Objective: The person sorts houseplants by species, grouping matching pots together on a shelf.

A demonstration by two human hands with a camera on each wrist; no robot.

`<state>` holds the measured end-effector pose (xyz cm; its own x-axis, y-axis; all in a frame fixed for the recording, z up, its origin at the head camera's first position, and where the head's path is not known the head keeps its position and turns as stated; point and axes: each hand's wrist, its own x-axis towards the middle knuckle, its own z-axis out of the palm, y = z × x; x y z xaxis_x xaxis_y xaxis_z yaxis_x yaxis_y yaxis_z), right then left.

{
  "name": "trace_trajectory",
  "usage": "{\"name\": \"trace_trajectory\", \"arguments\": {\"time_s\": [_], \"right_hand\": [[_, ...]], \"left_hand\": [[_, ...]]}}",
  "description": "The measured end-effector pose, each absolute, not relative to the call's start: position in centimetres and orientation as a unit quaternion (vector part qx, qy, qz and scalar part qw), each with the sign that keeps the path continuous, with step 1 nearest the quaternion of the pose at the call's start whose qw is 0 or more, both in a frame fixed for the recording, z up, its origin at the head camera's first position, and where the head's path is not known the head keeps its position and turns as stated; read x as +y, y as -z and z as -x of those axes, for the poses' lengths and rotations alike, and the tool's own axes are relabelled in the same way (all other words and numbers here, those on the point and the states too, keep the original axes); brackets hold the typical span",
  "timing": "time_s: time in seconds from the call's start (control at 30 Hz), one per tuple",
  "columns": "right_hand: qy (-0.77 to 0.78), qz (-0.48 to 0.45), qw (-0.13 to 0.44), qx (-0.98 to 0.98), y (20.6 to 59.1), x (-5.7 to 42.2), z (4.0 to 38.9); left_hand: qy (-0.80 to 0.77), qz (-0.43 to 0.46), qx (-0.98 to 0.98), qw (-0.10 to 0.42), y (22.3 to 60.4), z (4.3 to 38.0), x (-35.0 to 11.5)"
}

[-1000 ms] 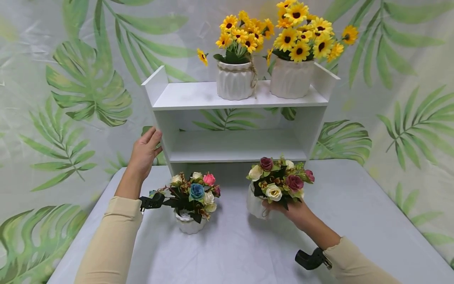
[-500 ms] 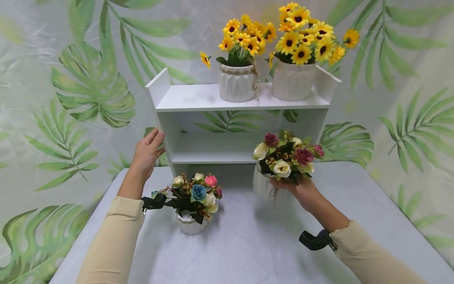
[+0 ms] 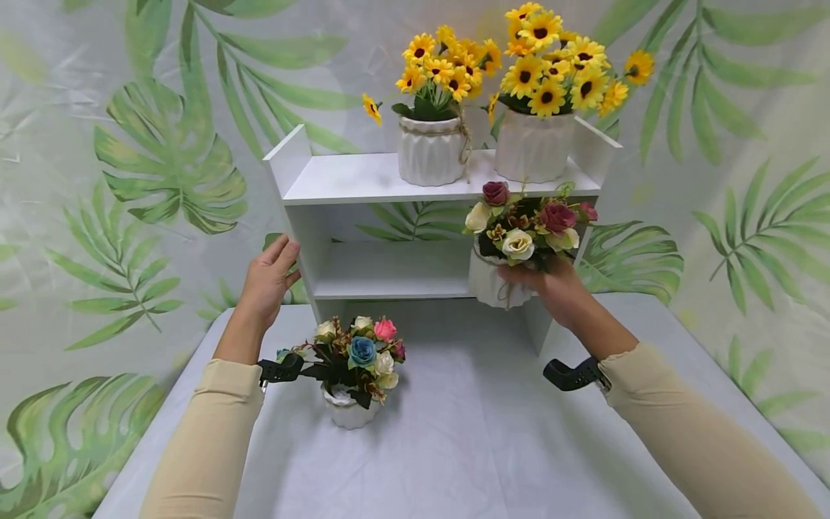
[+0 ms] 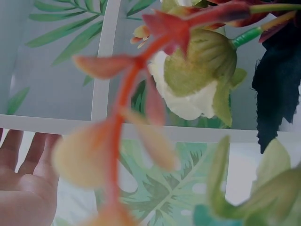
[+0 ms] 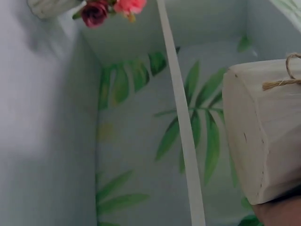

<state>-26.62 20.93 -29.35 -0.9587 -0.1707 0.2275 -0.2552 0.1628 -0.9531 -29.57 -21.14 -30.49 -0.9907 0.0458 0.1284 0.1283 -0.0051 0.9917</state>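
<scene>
My right hand (image 3: 551, 285) grips a white flowerpot (image 3: 496, 277) with burgundy and cream roses, raised in front of the middle shelf (image 3: 395, 267) near its right end. In the right wrist view the pot (image 5: 254, 132) appears tilted on its side, with twine round it and its base showing. My left hand (image 3: 269, 274) rests at the left side panel of the white shelf unit, fingers fairly straight; the left wrist view shows its fingers (image 4: 35, 150) by the panel edge. Below that hand, a second white pot (image 3: 350, 411) with blue, pink and cream roses stands on the table.
Two white pots of yellow sunflowers, one twine-tied pot (image 3: 431, 151) and another pot (image 3: 534, 148), stand on the top shelf (image 3: 350, 173). A white cloth covers the table (image 3: 415, 461). Behind hangs a leaf-printed backdrop (image 3: 162, 166).
My right hand has lifted the burgundy-and-cream rose pot from low over the table up to the middle shelf's height. My left hand stays at the side panel.
</scene>
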Motion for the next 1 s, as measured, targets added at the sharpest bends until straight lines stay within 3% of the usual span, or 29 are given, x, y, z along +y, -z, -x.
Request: {"name": "trace_trajectory", "arguments": {"time_s": [0.63, 1.0], "right_hand": [[-0.615, -0.070, 0.030, -0.785, 29.0, 21.7, 31.1], [-0.639, -0.076, 0.054, -0.764, 29.6, 21.5, 31.8]], "left_hand": [[0.705, 0.062, -0.706, 0.033, 30.5, 29.6, -21.1], [0.709, 0.062, -0.702, 0.036, 30.7, 29.8, -21.1]]}}
